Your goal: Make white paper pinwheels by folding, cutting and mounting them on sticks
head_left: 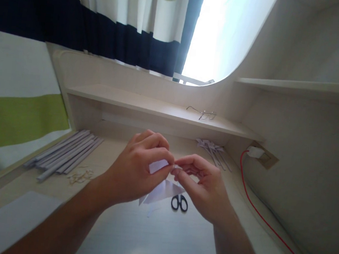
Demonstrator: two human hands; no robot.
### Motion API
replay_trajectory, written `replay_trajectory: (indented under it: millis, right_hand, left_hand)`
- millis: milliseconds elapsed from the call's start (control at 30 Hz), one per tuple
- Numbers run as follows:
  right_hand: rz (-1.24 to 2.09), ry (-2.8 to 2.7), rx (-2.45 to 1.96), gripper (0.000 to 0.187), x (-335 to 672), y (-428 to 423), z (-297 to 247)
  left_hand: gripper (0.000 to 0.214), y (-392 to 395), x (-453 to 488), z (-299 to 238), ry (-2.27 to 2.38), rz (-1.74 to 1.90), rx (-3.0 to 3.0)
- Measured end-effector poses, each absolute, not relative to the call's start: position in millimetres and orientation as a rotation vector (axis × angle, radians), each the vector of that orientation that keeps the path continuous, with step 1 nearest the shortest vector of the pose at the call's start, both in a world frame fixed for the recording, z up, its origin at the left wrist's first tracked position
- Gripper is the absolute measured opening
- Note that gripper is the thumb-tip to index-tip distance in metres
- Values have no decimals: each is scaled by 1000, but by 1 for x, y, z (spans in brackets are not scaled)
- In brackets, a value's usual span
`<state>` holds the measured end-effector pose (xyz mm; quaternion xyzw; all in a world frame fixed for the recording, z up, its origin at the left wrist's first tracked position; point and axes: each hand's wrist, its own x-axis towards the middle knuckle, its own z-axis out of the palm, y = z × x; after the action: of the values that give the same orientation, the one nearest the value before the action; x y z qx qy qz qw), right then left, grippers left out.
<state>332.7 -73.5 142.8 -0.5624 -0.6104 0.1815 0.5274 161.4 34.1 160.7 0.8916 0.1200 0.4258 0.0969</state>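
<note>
A folded piece of white paper (163,192) is held above the desk between my two hands. My left hand (141,168) pinches it with thumb and forefinger, and part of the sheet shows inside the curl of the fingers. The fingertips of my right hand (202,180) are closed at the paper's upper tip, touching the left fingertips. What exactly lies between the right fingertips is mostly hidden. Just below the paper lies a pair of scissors (179,203) with black handles, its blades partly covered by the paper and hands.
Rolled paper sticks (68,153) lie at the left, beside a small pile of rubber bands (80,176). White sheets (13,218) rest at the front left. Paper pinwheels (212,149) on sticks lie at the back right. Eyeglasses (208,115) sit on the shelf. A red cable (257,209) runs down the right.
</note>
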Motion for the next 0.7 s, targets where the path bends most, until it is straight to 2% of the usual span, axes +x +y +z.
replay_trajectory:
  millis: [200, 333, 400, 567, 700]
  right_hand:
    - [432, -1430, -1330, 6, 332, -72, 144]
    - [369, -1377, -1357, 4, 334, -71, 146]
    - [313, -1338, -1394, 4, 335, -71, 146]
    - [236, -1311, -1418, 6, 335, -70, 146]
    - [255, -1359, -1414, 6, 333, -70, 145]
  left_hand:
    - [7, 36, 162, 160, 400, 1346, 2631]
    - [40, 43, 160, 160, 544, 1460, 2420]
    - [48, 49, 159, 159, 696, 1446, 2252]
    - [45, 62, 161, 156, 855, 1140, 2057]
    - [27, 64, 166, 154, 751, 1087, 1992]
